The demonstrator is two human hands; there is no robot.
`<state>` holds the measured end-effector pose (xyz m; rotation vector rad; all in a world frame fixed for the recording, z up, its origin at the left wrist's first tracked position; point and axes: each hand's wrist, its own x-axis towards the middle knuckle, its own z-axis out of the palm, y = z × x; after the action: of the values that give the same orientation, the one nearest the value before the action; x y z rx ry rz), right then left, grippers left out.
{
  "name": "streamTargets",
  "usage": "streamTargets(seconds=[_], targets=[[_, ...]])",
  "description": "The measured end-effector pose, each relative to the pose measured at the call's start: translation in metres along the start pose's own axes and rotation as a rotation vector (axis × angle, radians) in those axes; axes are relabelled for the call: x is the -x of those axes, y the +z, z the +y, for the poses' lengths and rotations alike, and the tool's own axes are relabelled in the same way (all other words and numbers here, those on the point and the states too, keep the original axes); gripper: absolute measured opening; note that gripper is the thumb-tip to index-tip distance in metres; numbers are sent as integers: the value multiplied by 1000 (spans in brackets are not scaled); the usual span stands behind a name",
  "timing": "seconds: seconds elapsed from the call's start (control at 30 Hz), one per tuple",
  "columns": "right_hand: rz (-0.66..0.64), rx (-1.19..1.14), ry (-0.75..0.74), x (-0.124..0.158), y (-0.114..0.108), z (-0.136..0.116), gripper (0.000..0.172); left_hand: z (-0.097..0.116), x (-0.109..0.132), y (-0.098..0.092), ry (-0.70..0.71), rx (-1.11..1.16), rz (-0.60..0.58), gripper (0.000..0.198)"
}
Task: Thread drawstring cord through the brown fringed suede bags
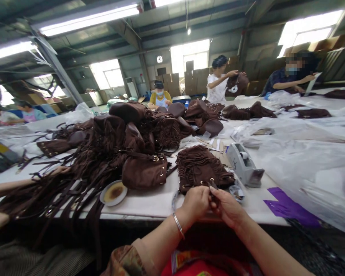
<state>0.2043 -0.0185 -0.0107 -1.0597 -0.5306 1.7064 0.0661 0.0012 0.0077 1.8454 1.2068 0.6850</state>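
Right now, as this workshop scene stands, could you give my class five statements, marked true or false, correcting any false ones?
1. The left hand and right hand meet at the fringed brown bag. True.
2. A bracelet circles the right wrist. False: the silver bracelet is on the left.
3. A grey tape dispenser stands right of that bag. True.
4. A dish sits on the bag. False: the white dish rests on the table.
5. A purple sheet lies right of the dispenser. True.
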Motion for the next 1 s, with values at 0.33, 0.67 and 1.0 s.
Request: streamTargets(seconds=[0.33,0.67,1.0], targets=[[16,31,74,3,0,9,32,-49,33,-81,487,-779,-199,17],[-19,86,94,5,13,18,32,-23,30,-32,17,-85,93,32],[12,137,78,19,19,15,32,-1,-15,12,-608,838,-318,31]])
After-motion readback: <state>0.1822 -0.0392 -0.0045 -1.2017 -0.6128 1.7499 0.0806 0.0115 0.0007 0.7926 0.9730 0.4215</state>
